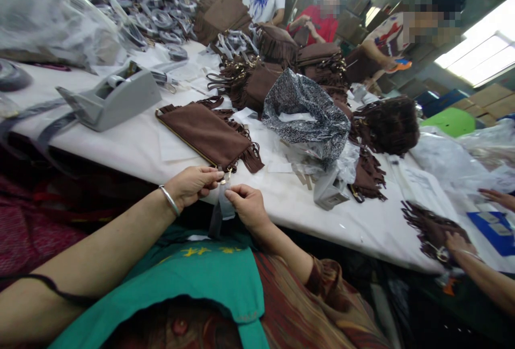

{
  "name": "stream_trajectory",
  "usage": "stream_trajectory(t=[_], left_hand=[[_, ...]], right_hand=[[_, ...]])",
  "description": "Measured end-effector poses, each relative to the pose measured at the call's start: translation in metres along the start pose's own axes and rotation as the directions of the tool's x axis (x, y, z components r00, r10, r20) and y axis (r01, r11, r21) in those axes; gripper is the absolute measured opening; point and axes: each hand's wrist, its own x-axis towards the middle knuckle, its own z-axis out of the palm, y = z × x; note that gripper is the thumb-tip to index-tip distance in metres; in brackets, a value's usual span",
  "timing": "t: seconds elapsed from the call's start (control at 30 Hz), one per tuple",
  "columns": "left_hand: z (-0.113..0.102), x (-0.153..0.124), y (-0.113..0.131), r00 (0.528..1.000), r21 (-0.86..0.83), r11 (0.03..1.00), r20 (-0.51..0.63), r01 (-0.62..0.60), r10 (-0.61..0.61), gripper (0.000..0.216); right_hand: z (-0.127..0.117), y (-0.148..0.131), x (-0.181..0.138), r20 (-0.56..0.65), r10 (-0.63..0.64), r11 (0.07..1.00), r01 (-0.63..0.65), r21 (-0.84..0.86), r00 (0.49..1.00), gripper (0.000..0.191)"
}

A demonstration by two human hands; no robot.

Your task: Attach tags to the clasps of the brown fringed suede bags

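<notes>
My left hand (193, 183) is closed in a pinch at the near corner of a brown suede fringed pouch (205, 134), on its small metal zipper pull (226, 175). My right hand (247, 206) is closed just beside it, pinching a grey strap wrapped in clear film (221, 212) that hangs down over the table edge. The pouch lies flat on the white table (137, 147) right in front of me. A silver bangle sits on my left wrist.
A grey tape dispenser (108, 99) stands to the left. A patterned bag (309, 110) and piles of brown fringed pouches (277, 53) fill the middle. Wrapped straps (156, 11) heap at the back. Other people sit beyond; another person's hands (458, 244) work at right.
</notes>
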Motion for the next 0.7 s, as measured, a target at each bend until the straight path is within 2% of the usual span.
stream_trajectory(t=[0.13, 0.3, 0.43, 0.6, 0.7], left_hand=[[-0.0006, 0.0003, 0.001, 1.0, -0.004, 1.0, 0.013, 0.004, -0.004, 0.016], [0.0004, 0.0001, 0.0028, 0.999, -0.015, 1.0, 0.036, 0.015, -0.015, 0.018], [0.0026, -0.0009, 0.0037, 1.0, -0.011, 1.0, 0.022, 0.007, -0.007, 0.021], [0.0037, -0.0019, 0.0043, 1.0, -0.002, 1.0, 0.015, -0.004, 0.004, 0.023], [0.0037, -0.0021, 0.0044, 1.0, 0.0, 1.0, 0.02, 0.001, -0.001, 0.023]], right_hand=[[-0.0011, 0.0017, 0.001, -0.017, -0.069, 0.996, 0.068, -0.061, 0.997, 0.019], [-0.0032, 0.0046, 0.0021, -0.004, 0.037, 0.999, -0.037, -0.002, 0.999, 0.025], [-0.0038, 0.0039, 0.0009, 0.021, 0.047, 0.999, -0.047, 0.018, 0.999, 0.026], [-0.0039, 0.0002, -0.0001, 0.015, 0.024, 0.999, -0.024, -0.025, 1.0, 0.025], [-0.0044, -0.0009, -0.0001, 0.006, -0.033, 0.995, 0.033, -0.095, 0.999, 0.022]])
